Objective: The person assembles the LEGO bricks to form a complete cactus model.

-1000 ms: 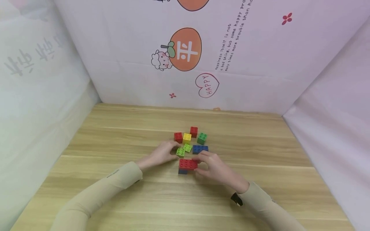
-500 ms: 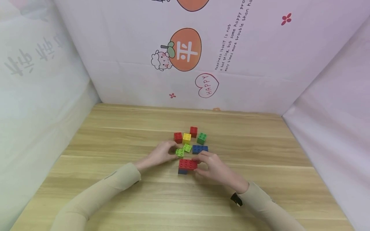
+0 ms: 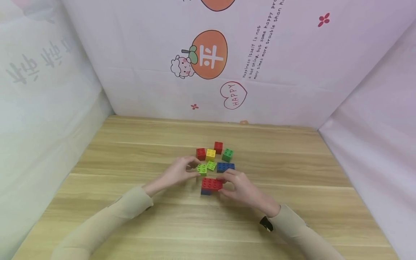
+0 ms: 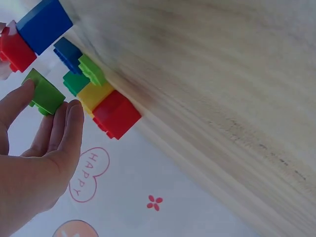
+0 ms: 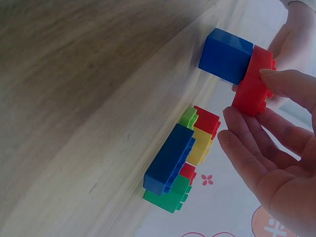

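Observation:
My left hand (image 3: 178,171) pinches a light green building brick (image 4: 45,94) between thumb and fingertips; in the left wrist view the brick shows raised off the wood. To its front right, my right hand (image 3: 242,189) grips the right end of a long red brick (image 3: 212,183). That red brick sits on top of a blue brick (image 5: 227,55), its right part jutting out past the blue one. In the right wrist view the thumb lies on the red brick's studded side and the fingers on its end. A second light green brick (image 3: 211,165) rests just beyond the left hand.
Behind the hands stand a yellow brick (image 3: 211,154), two red bricks, one to the left (image 3: 200,154) and one farther back (image 3: 218,147), a green brick (image 3: 227,154) and a long blue brick (image 3: 225,167). A printed white cloth (image 3: 156,94) rises behind the wooden table (image 3: 146,231).
My left hand has drawn slightly left and up with the light green brick, away from the other light green one. The right hand and the red brick have stayed in place.

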Motion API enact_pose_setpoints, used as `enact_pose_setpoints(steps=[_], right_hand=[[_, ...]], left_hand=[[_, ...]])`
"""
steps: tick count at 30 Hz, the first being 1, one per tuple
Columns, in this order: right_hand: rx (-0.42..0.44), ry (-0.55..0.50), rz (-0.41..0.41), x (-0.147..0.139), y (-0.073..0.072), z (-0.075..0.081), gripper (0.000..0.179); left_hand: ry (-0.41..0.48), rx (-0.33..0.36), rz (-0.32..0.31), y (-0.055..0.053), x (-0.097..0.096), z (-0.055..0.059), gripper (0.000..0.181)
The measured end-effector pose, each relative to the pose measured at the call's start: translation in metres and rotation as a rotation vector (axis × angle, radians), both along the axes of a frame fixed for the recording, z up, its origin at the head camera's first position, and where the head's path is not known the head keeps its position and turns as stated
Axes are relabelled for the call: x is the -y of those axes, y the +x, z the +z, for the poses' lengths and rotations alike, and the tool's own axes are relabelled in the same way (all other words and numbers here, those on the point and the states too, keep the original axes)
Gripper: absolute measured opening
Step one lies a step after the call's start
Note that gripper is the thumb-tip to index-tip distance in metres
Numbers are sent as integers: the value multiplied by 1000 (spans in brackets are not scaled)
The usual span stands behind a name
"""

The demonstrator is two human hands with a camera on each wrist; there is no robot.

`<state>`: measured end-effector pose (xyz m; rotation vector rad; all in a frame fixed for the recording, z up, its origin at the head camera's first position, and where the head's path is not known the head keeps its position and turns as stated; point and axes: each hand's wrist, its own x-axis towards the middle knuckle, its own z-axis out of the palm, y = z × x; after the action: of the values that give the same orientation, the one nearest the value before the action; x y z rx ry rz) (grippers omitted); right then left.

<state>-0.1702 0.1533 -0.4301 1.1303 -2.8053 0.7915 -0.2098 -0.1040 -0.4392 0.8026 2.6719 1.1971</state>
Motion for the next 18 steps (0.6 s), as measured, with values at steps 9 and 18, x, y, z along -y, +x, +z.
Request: enact_pose_setpoints(steps=[9, 18], right_hand=[[0, 6, 4, 0, 0, 1, 30], [15, 8, 1, 0, 0, 2, 32]], left_hand=[[18, 15, -4, 11, -3, 14, 37], [31, -21, -54, 20, -7, 20, 36]])
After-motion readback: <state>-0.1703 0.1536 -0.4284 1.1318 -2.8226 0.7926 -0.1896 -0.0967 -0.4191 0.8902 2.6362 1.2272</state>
